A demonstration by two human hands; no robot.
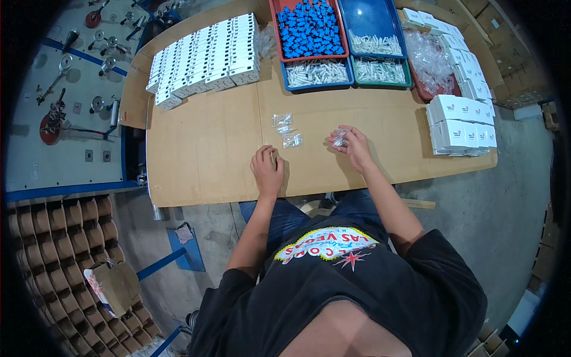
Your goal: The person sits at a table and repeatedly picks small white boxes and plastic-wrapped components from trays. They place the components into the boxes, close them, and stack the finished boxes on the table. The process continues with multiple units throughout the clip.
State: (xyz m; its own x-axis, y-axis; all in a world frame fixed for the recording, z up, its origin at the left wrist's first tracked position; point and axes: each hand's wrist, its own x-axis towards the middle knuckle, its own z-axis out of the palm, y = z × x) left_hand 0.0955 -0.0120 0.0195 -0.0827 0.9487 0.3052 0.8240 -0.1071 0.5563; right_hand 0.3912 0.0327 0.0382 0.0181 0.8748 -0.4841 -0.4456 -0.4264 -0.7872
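Observation:
My right hand (pixel 358 152) pinches a small clear plastic bag (pixel 341 137) just above the cardboard-covered table. What lies inside the bag is too small to make out. My left hand (pixel 267 171) rests on the cardboard near its front edge, fingers loosely bent and slightly apart, with nothing seen in it. Just beyond that hand lie a few clear bags (pixel 292 140) with small white pieces in them, in a short column between my two hands.
At the back, a red tray (pixel 287 58) holds blue parts, with a blue tray (pixel 291 87) and a green tray (pixel 386 85) of white pieces nearer. White boxes (pixel 172 101) stand in rows at left; more white boxes (pixel 455 134) are stacked at right, near a heap of clear bags (pixel 428 59).

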